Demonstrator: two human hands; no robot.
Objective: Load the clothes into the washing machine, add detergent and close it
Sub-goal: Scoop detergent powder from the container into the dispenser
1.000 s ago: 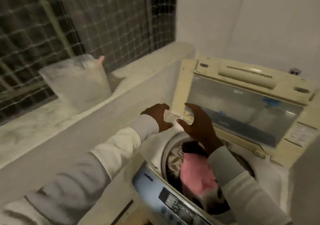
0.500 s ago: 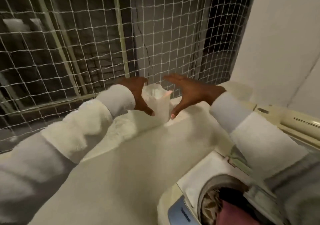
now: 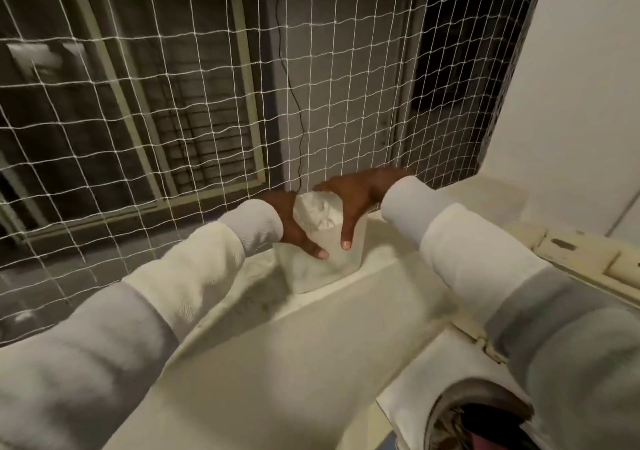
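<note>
While the washing machine stands open at the lower right with clothes already seen in its drum, a pale, translucent detergent bag is being taken hold of on the ledge just in front of the window netting. The bag stands upright, its long axis running from the ledge up to its crumpled top, and it lies directly between the two hands, so neither is clearly the nearer. The left hand is laid against the bag's left side with its fingers pointing down the front; the right hand is arched over the top and right side, thumb down the front. Both grips are spread and partly curled against the bag, touching it, but a firm closed hold cannot be confirmed. Compared with half a second earlier, the hands are seen closer together: then they were held open on either side of the bag, whereas now contact is made on both sides. The bag is judged ready to be lifted and carried right and down toward the drum.
</note>
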